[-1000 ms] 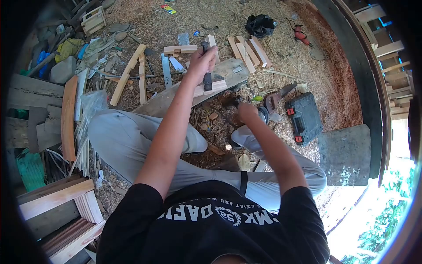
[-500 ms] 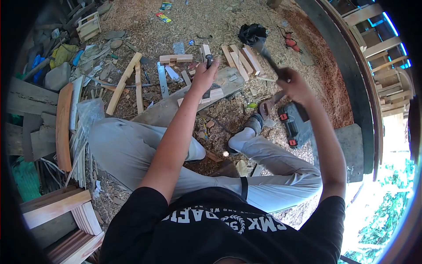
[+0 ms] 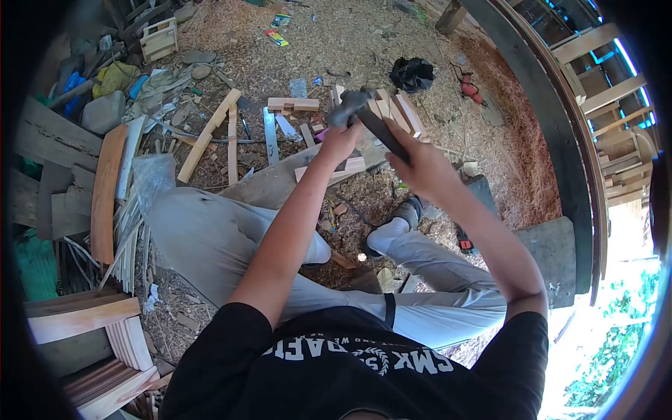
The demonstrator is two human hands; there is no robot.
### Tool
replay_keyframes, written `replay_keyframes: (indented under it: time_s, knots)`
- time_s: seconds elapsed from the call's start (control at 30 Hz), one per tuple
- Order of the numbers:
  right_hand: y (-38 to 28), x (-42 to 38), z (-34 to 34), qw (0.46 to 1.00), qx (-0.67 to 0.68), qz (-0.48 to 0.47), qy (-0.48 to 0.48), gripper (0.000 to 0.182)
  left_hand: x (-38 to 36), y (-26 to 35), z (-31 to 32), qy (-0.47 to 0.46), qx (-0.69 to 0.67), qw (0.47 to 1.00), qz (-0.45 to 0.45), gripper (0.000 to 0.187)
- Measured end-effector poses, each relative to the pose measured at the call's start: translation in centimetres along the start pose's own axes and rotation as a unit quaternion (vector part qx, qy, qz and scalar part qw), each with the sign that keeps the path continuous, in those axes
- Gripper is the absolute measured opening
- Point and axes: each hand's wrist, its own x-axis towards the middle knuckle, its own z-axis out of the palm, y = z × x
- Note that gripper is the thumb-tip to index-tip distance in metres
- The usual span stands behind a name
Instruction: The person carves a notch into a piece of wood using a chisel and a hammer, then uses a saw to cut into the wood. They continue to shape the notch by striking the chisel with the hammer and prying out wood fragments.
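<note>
My right hand (image 3: pixel 428 168) grips a hammer (image 3: pixel 383 129) by its dark handle. The hammer head lies right over the top of my left fist in this view. Closed around an upright chisel is my left hand (image 3: pixel 340 143); the hammer head and fingers hide most of the tool. Just below that fist, a pale notched wood piece (image 3: pixel 355 165) rests across a worn plank (image 3: pixel 260 183) between my legs.
Several cut wood pieces (image 3: pixel 210 133) and a metal ruler (image 3: pixel 271 136) lie on the shavings-covered ground. A black plastic bag (image 3: pixel 411 74) and a red power tool (image 3: pixel 470 91) sit farther off. Beside my right foot is a tool case (image 3: pixel 480 196). Wood offcuts are stacked at left.
My right hand has swung the hammer down and left, from raised at the right to over the left fist. My left hand keeps its hold on the chisel. The view has shifted slightly.
</note>
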Motion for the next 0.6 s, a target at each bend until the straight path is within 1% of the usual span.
replay_keyframes:
  time_s: [0.03, 0.1, 0.13, 0.17, 0.23, 0.27, 0.3, 0.37, 0.4, 0.47, 0.5, 0.53, 0.57, 0.6]
  knots:
    - [-0.1, -0.3, 0.3, 1.000, 0.005, 0.003, 0.001, 0.061, -0.2, -0.3, 0.3, 0.017, 0.010, 1.000, -0.008, 0.053]
    - [-0.1, -0.6, 0.7, 1.000, -0.021, -0.021, 0.005, 0.060, -0.3, -0.8, 0.7, 0.049, 0.031, 0.998, -0.023, 0.051]
    - [-0.1, -0.9, 1.0, 0.999, 0.021, -0.025, 0.019, 0.061, -0.1, -1.1, 0.9, 0.083, -0.020, 0.996, -0.023, 0.051]
    - [0.0, -1.1, 1.1, 0.999, 0.025, -0.018, 0.019, 0.061, -0.1, -0.9, 0.6, 0.076, -0.018, 0.997, -0.028, 0.051]
    - [-0.2, -0.7, 0.1, 0.988, 0.104, -0.057, 0.100, 0.062, 0.0, 0.0, -0.7, -0.012, -0.019, 1.000, -0.010, 0.053]
    - [-1.0, -0.7, -1.5, 0.983, 0.140, -0.057, 0.105, 0.061, 0.2, -0.3, -0.2, -0.010, -0.028, 0.999, 0.023, 0.059]
    - [-1.7, -0.6, -2.8, 0.983, 0.141, -0.054, 0.106, 0.061, 0.1, -0.1, -0.1, -0.013, -0.028, 0.999, 0.021, 0.059]
    - [-2.6, -0.5, -4.9, 0.952, 0.233, -0.063, 0.190, 0.060, -0.3, 0.3, -0.1, 0.005, -0.027, 0.999, 0.022, 0.060]
    - [-3.2, -0.8, -5.7, 0.952, 0.233, -0.061, 0.190, 0.060, -0.3, 0.1, -0.1, 0.007, -0.027, 1.000, 0.008, 0.060]
    - [-4.1, -1.1, -6.7, 0.921, 0.325, 0.006, 0.215, 0.061, -0.2, -0.2, -0.1, 0.011, -0.012, 1.000, 0.016, 0.059]
    - [-3.6, -0.7, -5.9, 0.922, 0.324, 0.004, 0.213, 0.061, -0.2, -0.4, -0.2, 0.016, 0.003, 1.000, 0.027, 0.059]
    - [-2.3, -0.1, -4.2, 0.927, 0.222, -0.069, 0.294, 0.062, -0.1, -0.5, -0.2, 0.018, 0.003, 0.999, 0.028, 0.059]
    - [-1.2, 0.2, -2.8, 0.911, 0.116, -0.140, 0.370, 0.064, -0.1, -0.7, -0.2, 0.016, 0.016, 0.999, 0.032, 0.057]
    - [-1.1, -0.7, -1.7, 0.937, 0.159, -0.096, 0.295, 0.063, -0.2, -0.9, -0.2, 0.014, 0.030, 0.999, 0.035, 0.054]
